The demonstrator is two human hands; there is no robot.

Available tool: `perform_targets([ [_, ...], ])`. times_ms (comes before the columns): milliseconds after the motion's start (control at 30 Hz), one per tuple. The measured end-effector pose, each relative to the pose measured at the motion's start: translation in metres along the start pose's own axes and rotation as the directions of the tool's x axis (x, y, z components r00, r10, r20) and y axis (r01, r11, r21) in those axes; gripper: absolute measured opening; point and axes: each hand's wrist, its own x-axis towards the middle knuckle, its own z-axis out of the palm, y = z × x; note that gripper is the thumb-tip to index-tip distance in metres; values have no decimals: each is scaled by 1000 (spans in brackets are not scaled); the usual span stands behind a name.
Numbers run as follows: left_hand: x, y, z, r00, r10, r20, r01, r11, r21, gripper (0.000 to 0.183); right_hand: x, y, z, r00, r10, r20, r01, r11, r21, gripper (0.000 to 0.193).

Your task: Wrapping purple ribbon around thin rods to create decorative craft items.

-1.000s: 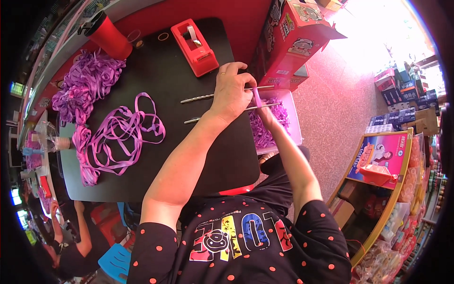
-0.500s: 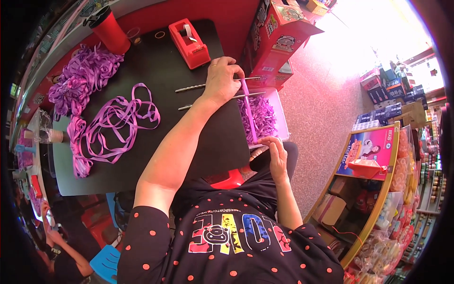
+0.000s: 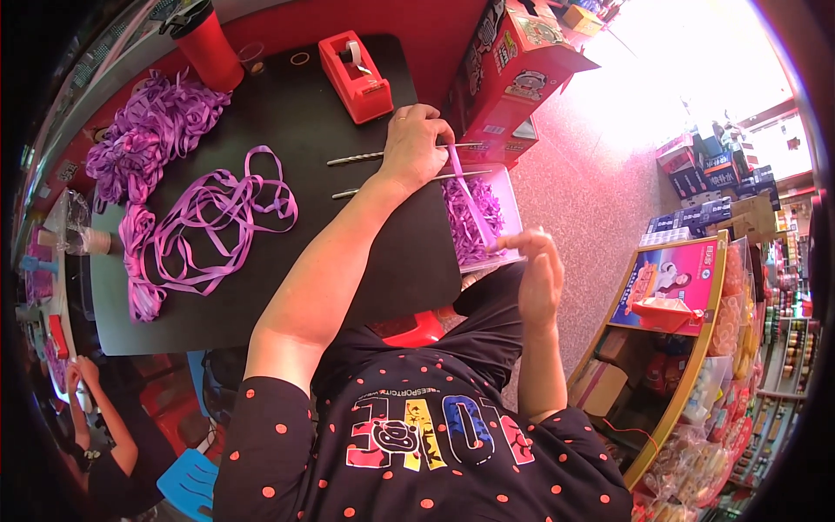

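My left hand (image 3: 416, 146) is over the table's right edge, its fingers closed on the upper end of a purple ribbon (image 3: 467, 193). Two thin metal rods (image 3: 355, 159) pass under that hand and wrist and jut out past the table edge; the far one looks spiral-grooved. From the left fingers the ribbon runs in a straight, slanted line toward my right hand (image 3: 541, 277). That hand is blurred, its fingertips together at the ribbon's lower end. Below the ribbon, a white bin (image 3: 513, 198) holds many short purple ribbon pieces (image 3: 496, 209).
Loose ribbon loops (image 3: 213, 228) and a big ribbon heap (image 3: 161, 130) lie on the black table (image 3: 287, 113). A red tape dispenser (image 3: 357, 78) and red tumbler (image 3: 207, 48) stand at the back. Red cartons (image 3: 513, 70) rise behind the bin; a display cabinet (image 3: 670, 287) is right. Another person's hands (image 3: 84, 370) work at far left.
My right hand has swung right and slightly up, swinging the ribbon's lower end rightward. My left hand stays at the rods. The view has shifted slightly.
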Motion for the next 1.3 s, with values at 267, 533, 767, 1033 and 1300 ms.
perform_targets([
  [267, -3, -4, 1, 999, -20, -40, 22, 999, 42, 7, 143, 8, 13, 973, -93, 211, 29, 957, 288, 51],
  [533, -1, -1, 2, 999, -29, -22, 30, 997, 71, 13, 211, 96, 18, 950, 185, 253, -223, 966, 130, 57],
  [767, -2, -3, 3, 998, -33, -62, 36, 999, 36, 6, 165, 128, 15, 870, 405, 281, -440, 895, 73, 59],
  [1033, 1, 2, -6, 994, -2, -108, -10, 994, -112, 23, 63, 97, 12, 975, 188, 117, -182, 981, -65, 33],
  [1300, -5, 31, -27, 945, -316, 88, 327, 883, -338, 26, 67, 52, 16, 979, 142, 143, -105, 966, -237, 32],
])
